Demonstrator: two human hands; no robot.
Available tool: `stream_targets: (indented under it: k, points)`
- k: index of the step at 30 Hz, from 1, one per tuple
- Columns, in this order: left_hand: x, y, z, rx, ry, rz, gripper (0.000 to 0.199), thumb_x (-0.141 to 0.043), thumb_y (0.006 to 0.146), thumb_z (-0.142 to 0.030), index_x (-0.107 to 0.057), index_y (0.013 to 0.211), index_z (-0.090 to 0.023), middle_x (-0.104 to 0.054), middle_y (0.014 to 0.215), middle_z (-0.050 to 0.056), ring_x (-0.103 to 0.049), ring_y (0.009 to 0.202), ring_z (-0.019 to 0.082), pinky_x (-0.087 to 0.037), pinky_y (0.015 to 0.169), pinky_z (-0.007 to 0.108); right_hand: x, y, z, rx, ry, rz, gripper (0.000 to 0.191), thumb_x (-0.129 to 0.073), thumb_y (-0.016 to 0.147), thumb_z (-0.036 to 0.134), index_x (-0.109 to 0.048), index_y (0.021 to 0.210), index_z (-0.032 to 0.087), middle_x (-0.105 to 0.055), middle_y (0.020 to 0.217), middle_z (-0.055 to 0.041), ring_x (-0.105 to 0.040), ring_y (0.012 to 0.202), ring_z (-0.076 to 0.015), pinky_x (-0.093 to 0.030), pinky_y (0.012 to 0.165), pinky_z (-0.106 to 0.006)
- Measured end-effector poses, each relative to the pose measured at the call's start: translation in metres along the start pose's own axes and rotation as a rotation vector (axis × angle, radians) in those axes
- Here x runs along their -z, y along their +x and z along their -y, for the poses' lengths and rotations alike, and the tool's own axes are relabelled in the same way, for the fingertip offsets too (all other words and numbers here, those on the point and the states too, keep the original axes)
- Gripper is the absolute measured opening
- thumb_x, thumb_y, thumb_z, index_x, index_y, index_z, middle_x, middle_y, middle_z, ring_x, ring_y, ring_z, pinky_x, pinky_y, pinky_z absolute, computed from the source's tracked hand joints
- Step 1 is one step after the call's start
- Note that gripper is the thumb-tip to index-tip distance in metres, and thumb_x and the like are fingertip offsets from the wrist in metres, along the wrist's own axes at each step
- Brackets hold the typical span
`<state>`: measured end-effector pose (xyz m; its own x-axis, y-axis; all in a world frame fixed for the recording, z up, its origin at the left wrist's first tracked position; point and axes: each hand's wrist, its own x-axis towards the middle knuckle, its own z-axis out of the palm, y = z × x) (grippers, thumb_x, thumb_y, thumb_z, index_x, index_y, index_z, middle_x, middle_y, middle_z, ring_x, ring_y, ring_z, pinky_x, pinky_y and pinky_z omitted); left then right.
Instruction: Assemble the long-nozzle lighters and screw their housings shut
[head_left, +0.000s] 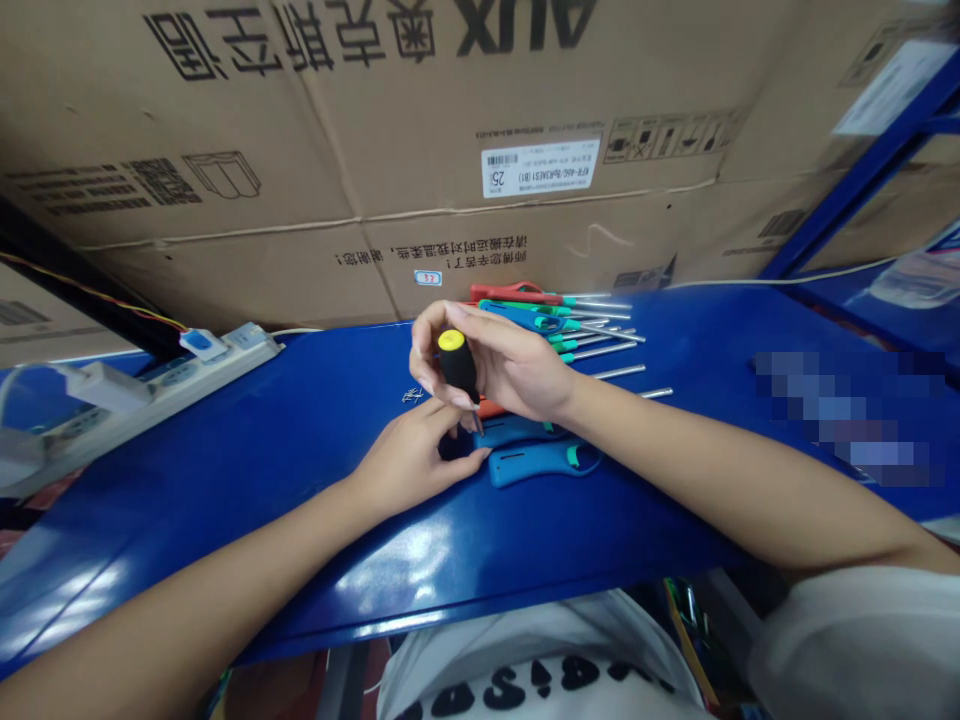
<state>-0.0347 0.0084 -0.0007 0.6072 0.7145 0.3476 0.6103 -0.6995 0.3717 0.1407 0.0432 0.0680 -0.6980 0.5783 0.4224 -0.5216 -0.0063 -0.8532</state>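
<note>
My right hand (499,360) is shut on a black handle with a yellow end cap (457,365), likely a screwdriver handle, with a thin tip showing below it. My left hand (409,460) sits just below, its curled fingertips close to that tip; whether they hold anything small is hidden. Beneath both hands lie blue tool handles with teal bands (536,462). Behind them is a row of screwdrivers with red, blue and green handles and steel shafts (559,320). A few tiny metal pieces (412,396) lie left of my fingers.
All this lies on a blue metal table (247,450). A white power strip (172,385) with cables runs along its left side. Large cardboard boxes (375,150) stand behind the table, and a blue shelf upright (847,180) stands at the right.
</note>
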Motion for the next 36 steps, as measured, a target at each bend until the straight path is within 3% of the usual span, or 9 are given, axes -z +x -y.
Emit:
stream_targets:
  k: [3,8,13,18,23,29,33,36]
  points:
    - [0.0009,0.0009,-0.0008,-0.011,-0.010,-0.004,0.017,-0.072,0.088,-0.033,-0.065,0.097,-0.020,-0.064,0.085,0.001,-0.063,0.078,0.018,-0.052,0.070,0.028,-0.0011,-0.0007,0.0013,-0.017,0.018,-0.008,0.019,-0.042,0.103,0.035,-0.050,0.093,0.021,-0.059,0.076,0.0014,-0.050,0.055,-0.0097,-0.038,0.053,-0.022]
    - [0.0024,0.0013,-0.0021,-0.016,-0.024,-0.003,0.015,-0.071,0.089,-0.030,-0.065,0.097,-0.020,-0.065,0.088,0.002,-0.063,0.079,0.017,-0.053,0.072,0.028,-0.0011,-0.0006,0.0019,0.005,-0.017,-0.010,0.031,-0.036,0.105,0.037,-0.054,0.087,0.018,-0.056,0.073,0.0008,-0.049,0.055,-0.0098,-0.037,0.054,-0.023]
    - [0.0009,-0.0003,-0.0006,-0.005,0.010,-0.006,0.018,-0.072,0.089,-0.035,-0.065,0.098,-0.020,-0.065,0.085,0.002,-0.064,0.079,0.019,-0.052,0.070,0.029,0.0004,-0.0008,0.0001,-0.009,0.028,0.006,0.021,-0.043,0.103,0.037,-0.051,0.093,0.020,-0.058,0.075,0.0014,-0.052,0.058,-0.0109,-0.041,0.056,-0.023]
    - [0.0009,0.0001,-0.0010,-0.009,-0.006,-0.003,0.017,-0.070,0.089,-0.034,-0.066,0.098,-0.020,-0.066,0.088,0.002,-0.065,0.079,0.019,-0.052,0.071,0.029,0.0010,0.0008,-0.0006,-0.022,-0.010,-0.007,0.038,-0.039,0.105,0.043,-0.056,0.083,0.017,-0.059,0.074,-0.0003,-0.052,0.057,-0.0100,-0.041,0.055,-0.024]
    - [0.0012,-0.0002,-0.0011,-0.010,-0.017,0.001,0.015,-0.071,0.088,-0.031,-0.066,0.098,-0.020,-0.066,0.089,0.003,-0.064,0.079,0.018,-0.052,0.072,0.028,0.0014,-0.0002,0.0016,-0.045,0.039,-0.009,0.024,-0.050,0.099,0.043,-0.051,0.091,0.020,-0.059,0.074,0.0025,-0.050,0.055,-0.0096,-0.036,0.053,-0.023]
    - [0.0021,0.0000,-0.0018,-0.016,-0.012,0.004,0.015,-0.070,0.089,-0.032,-0.066,0.097,-0.020,-0.067,0.091,0.003,-0.064,0.079,0.018,-0.052,0.071,0.028,0.0039,0.0015,0.0001,-0.025,-0.013,0.014,0.040,-0.049,0.101,0.052,-0.055,0.082,0.017,-0.057,0.069,0.0018,-0.050,0.053,-0.0085,-0.039,0.054,-0.023]
    - [0.0037,0.0009,-0.0037,0.000,-0.026,0.022,0.014,-0.069,0.090,-0.032,-0.065,0.096,-0.020,-0.067,0.091,0.003,-0.065,0.080,0.018,-0.053,0.072,0.029,0.0047,0.0001,0.0016,-0.050,0.043,0.003,0.027,-0.056,0.095,0.047,-0.050,0.091,0.021,-0.059,0.073,0.0030,-0.050,0.054,-0.0098,-0.038,0.052,-0.023]
    - [0.0035,0.0007,-0.0035,-0.007,-0.039,0.012,0.014,-0.070,0.089,-0.031,-0.065,0.096,-0.020,-0.067,0.091,0.003,-0.064,0.080,0.018,-0.053,0.073,0.029,0.0042,-0.0004,0.0041,-0.048,0.040,0.014,0.028,-0.060,0.092,0.045,-0.051,0.084,0.020,-0.059,0.074,0.0019,-0.052,0.056,-0.0102,-0.040,0.054,-0.024]
